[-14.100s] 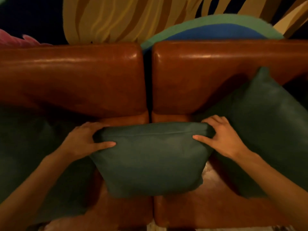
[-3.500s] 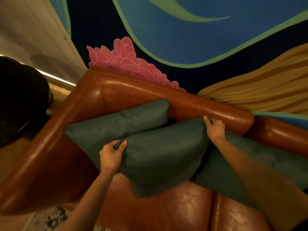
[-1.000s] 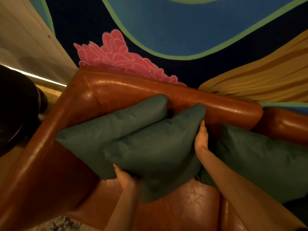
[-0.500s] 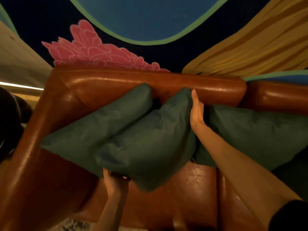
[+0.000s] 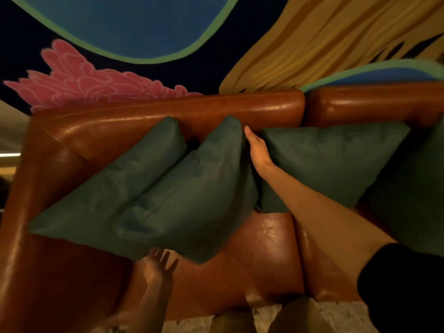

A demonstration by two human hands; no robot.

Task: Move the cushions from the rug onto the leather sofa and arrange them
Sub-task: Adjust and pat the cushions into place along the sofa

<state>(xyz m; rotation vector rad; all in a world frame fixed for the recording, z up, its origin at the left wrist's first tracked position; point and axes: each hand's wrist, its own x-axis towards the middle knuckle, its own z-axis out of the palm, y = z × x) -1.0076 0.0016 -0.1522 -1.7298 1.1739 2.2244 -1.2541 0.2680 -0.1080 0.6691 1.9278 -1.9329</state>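
Several dark green cushions lean against the back of the brown leather sofa [image 5: 168,109]. The leftmost cushion [image 5: 115,183] rests in the sofa's left corner. A second cushion [image 5: 197,200] overlaps it. A third cushion [image 5: 336,162] stands to the right, and a fourth [image 5: 418,198] shows at the right edge. My right hand [image 5: 257,150] lies flat, fingers straight, against the right edge of the second cushion, between it and the third. My left hand [image 5: 156,267] hovers just below the second cushion's lower edge with fingers spread, holding nothing.
A painted wall [image 5: 144,32] with blue, pink and yellow shapes rises behind the sofa. The sofa's left armrest [image 5: 21,212] borders the cushions. A patterned rug [image 5: 341,316] shows at the bottom, with my legs [image 5: 283,318] in front of the seat.
My left hand has come off the second cushion's lower edge and dropped with fingers spread. My right hand stays pressed along that cushion's right side. The view has shifted right.
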